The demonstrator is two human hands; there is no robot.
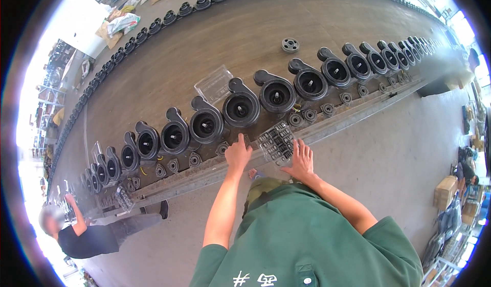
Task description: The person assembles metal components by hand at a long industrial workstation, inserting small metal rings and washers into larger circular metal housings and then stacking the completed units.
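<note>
At far left, a co-worker point(92, 241) in a dark top, beside a filled tray point(124, 199) on the table point(245, 31). Next, black housings point(205, 125) in one long row, open mouths toward the near side, probably for easy reach, with small dark rings point(195, 159) laid in front, perhaps to stay close at hand. Behind the row, a clear plastic sheet or lid point(212, 82), seemingly pushed out of the way. At the near edge, the left hand point(238, 154), with forefinger stretched toward a housing and other fingers curled; cannot tell whether pinching anything. Just right of it, a clear parts tray point(276, 142) across the edge rail, likely for access by both hands. Farther back, a loose black wheel point(290, 45). Along the parts tray's right side, the right hand point(302, 161), with fingers loosely spread, apparently for steadying.
</note>
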